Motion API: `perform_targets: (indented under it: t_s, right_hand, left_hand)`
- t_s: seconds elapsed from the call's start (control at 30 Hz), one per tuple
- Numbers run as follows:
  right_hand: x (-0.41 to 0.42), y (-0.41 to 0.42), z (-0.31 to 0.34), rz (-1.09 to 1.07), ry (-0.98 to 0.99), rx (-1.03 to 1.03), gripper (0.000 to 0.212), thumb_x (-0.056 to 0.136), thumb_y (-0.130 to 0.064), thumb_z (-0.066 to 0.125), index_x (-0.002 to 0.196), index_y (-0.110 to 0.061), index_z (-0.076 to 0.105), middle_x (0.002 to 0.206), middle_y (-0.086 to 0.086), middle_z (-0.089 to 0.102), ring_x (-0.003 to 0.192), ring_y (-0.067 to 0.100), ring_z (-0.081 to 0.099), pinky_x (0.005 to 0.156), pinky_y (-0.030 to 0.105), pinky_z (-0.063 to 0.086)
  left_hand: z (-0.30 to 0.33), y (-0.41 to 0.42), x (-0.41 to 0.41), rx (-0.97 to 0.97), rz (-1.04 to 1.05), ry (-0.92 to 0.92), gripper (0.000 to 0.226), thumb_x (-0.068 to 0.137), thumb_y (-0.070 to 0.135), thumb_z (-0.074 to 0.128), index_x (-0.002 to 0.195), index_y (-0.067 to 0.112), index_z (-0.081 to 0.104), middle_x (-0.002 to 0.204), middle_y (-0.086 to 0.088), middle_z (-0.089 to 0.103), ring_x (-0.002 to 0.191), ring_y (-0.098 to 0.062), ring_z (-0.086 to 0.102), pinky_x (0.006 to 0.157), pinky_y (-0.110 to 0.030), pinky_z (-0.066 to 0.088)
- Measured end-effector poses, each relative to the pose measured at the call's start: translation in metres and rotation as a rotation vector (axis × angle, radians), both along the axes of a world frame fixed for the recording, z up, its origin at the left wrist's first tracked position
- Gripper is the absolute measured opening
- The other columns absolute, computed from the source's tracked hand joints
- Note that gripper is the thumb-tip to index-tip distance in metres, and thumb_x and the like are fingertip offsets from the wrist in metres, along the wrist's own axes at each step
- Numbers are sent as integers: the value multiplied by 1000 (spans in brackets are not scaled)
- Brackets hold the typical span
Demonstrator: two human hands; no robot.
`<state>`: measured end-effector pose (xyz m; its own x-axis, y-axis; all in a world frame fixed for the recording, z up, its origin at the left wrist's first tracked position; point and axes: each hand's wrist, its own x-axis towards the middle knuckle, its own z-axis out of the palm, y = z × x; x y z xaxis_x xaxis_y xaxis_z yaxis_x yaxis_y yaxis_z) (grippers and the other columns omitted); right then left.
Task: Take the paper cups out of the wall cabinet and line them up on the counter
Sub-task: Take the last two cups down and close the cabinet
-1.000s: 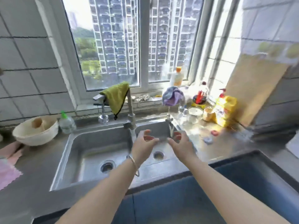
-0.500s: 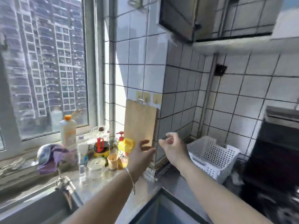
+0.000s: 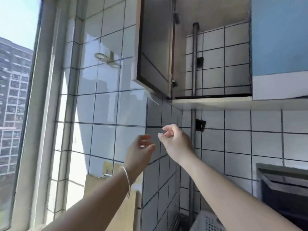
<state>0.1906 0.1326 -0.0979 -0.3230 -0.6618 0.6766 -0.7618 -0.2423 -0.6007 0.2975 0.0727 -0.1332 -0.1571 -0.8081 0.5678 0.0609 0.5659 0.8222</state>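
Overhead, wall cabinet [image 3: 216, 64] door [image 3: 155, 47] ajar, left hand [image 3: 140, 152] and right hand [image 3: 176, 140] loosely open, empty, pipe [image 3: 194, 64] inside.

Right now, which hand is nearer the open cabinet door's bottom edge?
Right. The right hand is raised just below the cabinet door, slightly to its right; the left hand sits lower, below the door's left part. Both are empty.

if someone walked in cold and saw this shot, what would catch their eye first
Probably the two bare hands raised mid-frame, the left hand and right hand, both empty below the wall cabinet. Its door hangs open at upper centre, with no paper cups showing inside. At far left, a bright window shows tower blocks.
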Motion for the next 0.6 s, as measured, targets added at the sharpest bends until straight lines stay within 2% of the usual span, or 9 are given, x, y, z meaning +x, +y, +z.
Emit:
perform_targets:
  t_s: [0.03, 0.07, 0.2, 0.27, 0.37, 0.47, 0.6]
  right_hand:
    - [-1, -10, 13, -13, 22, -18, 32, 88, -36, 54, 117, -21, 55, 107, -2, 61, 92, 15, 54, 69, 24, 38]
    - [0, -19, 25, -25, 42, -28, 32, 89, -35, 53, 117, -21, 55, 107, -2, 61, 92, 15, 54, 71, 24, 37]
    - [2, -51, 67, -58, 118, -83, 33, 89, -35, 53, 118, -20, 55, 106, -3, 59, 95, 17, 54, 70, 26, 39]
    - [4, -64, 85, -63, 157, -118, 33, 89, -34, 53, 119, -21, 54, 104, -4, 57, 96, 18, 55, 74, 26, 41]
    - [5, -84, 104, -96, 226, -149, 35, 88, -36, 54, 119, -21, 53, 112, -1, 61, 97, 20, 56, 76, 28, 44]
    - [3, -98, 114, -138, 257, -180, 30, 87, -41, 53, 110, -21, 52, 111, 1, 61, 94, 24, 58, 75, 32, 48]
    - [-5, -110, 123, -174, 274, -201, 24, 85, -45, 55, 85, -22, 46, 95, 0, 59, 81, 23, 52, 64, 29, 39]
  left_hand:
    - [16, -13, -2, -48, 32, 1, 29, 84, 9, 58, 111, 17, 58, 95, 1, 65, 70, -9, 59, 50, -6, 43]
    - [30, -25, -4, -88, 61, 7, 30, 83, 10, 58, 112, 17, 59, 96, 2, 65, 71, -9, 59, 49, -4, 42]
    - [78, -67, -13, -198, 141, 54, 39, 85, 13, 55, 123, 18, 52, 115, 1, 59, 90, -12, 57, 74, -21, 43]
    - [98, -86, -17, -263, 182, 101, 38, 89, 13, 50, 126, 16, 49, 125, -2, 53, 94, -10, 53, 82, -24, 41]
    - [124, -109, -23, -373, 207, 115, 33, 94, 10, 40, 125, 13, 49, 133, -6, 44, 105, -15, 53, 95, -27, 41]
    - [139, -126, -33, -488, 246, 50, 27, 91, 6, 40, 112, 13, 56, 125, -6, 50, 112, -20, 50, 95, -30, 40]
    - [141, -131, -47, -633, 380, -46, 19, 83, 12, 39, 94, 10, 54, 105, -5, 59, 103, -27, 46, 86, -40, 41]
